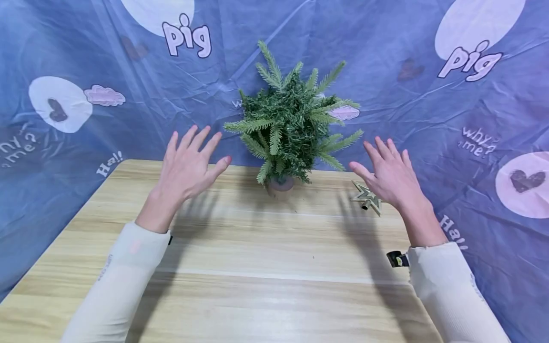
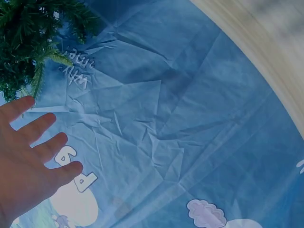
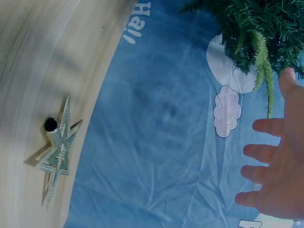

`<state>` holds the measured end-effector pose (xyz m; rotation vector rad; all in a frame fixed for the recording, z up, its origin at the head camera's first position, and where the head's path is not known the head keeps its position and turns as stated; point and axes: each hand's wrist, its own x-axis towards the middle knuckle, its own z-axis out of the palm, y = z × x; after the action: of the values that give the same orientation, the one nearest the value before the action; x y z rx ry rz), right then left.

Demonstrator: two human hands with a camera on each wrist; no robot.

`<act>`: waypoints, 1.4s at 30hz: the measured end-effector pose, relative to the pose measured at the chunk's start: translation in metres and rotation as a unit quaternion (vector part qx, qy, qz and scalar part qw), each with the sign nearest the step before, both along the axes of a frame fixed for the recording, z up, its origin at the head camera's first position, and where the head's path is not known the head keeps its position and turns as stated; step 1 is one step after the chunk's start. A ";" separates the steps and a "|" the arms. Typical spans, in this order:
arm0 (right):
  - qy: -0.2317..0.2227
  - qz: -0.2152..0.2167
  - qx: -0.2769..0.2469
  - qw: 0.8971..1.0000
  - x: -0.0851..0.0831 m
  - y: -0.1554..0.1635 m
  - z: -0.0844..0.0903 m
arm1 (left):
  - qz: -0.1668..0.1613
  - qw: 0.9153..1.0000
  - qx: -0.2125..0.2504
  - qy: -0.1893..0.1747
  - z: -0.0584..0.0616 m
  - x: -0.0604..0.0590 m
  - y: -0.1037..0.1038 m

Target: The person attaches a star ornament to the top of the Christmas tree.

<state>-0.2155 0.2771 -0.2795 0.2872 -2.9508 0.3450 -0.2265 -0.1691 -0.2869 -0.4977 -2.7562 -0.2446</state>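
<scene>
Your left hand (image 1: 186, 164) is lifted above the wooden table (image 1: 257, 267), on the left of the small green tree (image 1: 291, 126). Its fingers are straight and spread apart, and they hold nothing. The thumb points toward the tree, but it does not touch the branches. In the left wrist view the same hand (image 2: 26, 166) shows its open fingers in front of the blue cloth (image 2: 180, 118), and the tree (image 2: 33, 38) is just beside the fingertips, at the upper left corner.

Your right hand (image 1: 388, 174) is on the other side of the tree, also raised and released — the fingers are straight and a little spread, nothing is between them. In the right wrist view this hand (image 3: 278, 171) is at the right edge, and the green branches (image 3: 256, 33) hang near the thumb, apart from it.

The tree stands upright at the far edge of the table, in the middle between your two hands, in a small round pot (image 1: 279, 186) of brown colour.

A gold star ornament (image 1: 368, 197) lies flat on the table, close under your right hand — near the right edge of the table. The right wrist view shows the star (image 3: 58, 147) with a short dark tube at its base.

The blue cloth (image 1: 386, 95), with printed words and white clouds, hangs behind and around the table.
</scene>
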 end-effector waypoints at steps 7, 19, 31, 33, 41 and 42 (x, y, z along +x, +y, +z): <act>-0.002 -0.007 -0.009 1.000 -0.001 0.003 -0.002 | -0.006 0.999 0.011 0.030 0.005 0.000 -0.002; 0.031 -0.002 -0.037 0.999 -0.009 0.008 -0.014 | -0.042 0.987 0.083 0.129 0.010 -0.003 -0.003; 0.035 -0.015 -0.071 0.997 -0.015 0.019 -0.027 | -0.072 0.972 0.170 0.142 0.019 -0.011 0.007; 0.032 -0.017 -0.092 0.995 -0.017 0.022 -0.030 | -0.075 0.970 0.192 0.131 0.021 -0.012 0.008; 0.033 -0.024 -0.126 0.991 -0.023 0.033 -0.042 | -0.087 0.965 0.227 0.096 0.036 -0.014 0.017; 0.033 -0.024 -0.126 0.991 -0.024 0.034 -0.043 | -0.089 0.965 0.226 0.095 0.038 -0.014 0.019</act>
<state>-0.2390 0.3115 -0.3223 0.1914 -2.8028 0.6812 -0.2408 -0.1499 -0.2490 -0.6033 -2.3646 -0.8028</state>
